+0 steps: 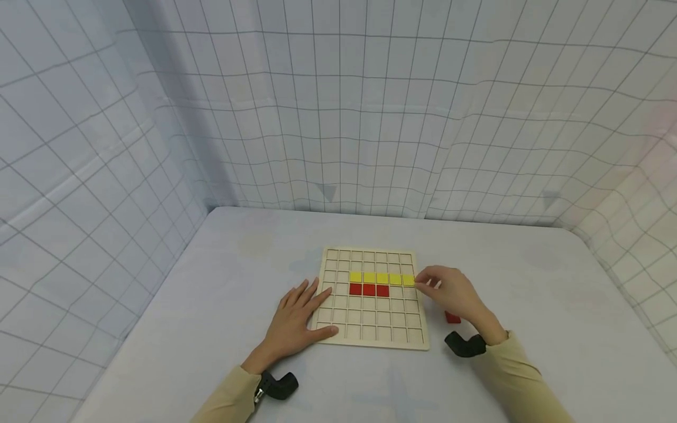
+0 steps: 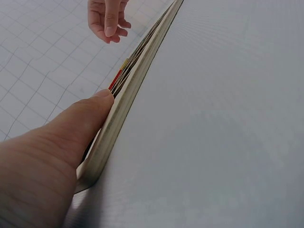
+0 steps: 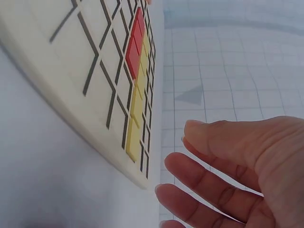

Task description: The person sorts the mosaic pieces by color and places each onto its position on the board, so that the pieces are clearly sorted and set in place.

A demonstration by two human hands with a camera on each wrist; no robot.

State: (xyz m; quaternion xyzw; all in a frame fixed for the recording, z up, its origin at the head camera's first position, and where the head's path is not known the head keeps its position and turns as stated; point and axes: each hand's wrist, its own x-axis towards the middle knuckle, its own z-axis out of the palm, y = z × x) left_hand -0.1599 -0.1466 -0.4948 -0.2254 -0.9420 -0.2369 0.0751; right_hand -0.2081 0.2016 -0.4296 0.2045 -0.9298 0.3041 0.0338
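Observation:
A pale square board [image 1: 372, 346] with a grid of recessed cells lies on the table. A row of several yellow tiles [image 1: 382, 278] reaches its right side, with three red tiles [image 1: 369, 289] directly below in the row's left part. My left hand [image 1: 293, 326] rests spread on the board's left edge, its thumb [image 2: 78, 121] lying on the lower corner area. My right hand [image 1: 452, 291] hovers by the right edge, next to the last yellow tile [image 3: 133, 142]. Its fingers are loosely bent, and I see nothing between them.
A loose red piece [image 1: 452, 318] lies on the table right of the board, partly hidden by my right hand. White gridded curtains [image 1: 338, 117] stand behind the table [image 1: 254, 241] and at both sides. Each wrist wears a black device [image 1: 465, 345].

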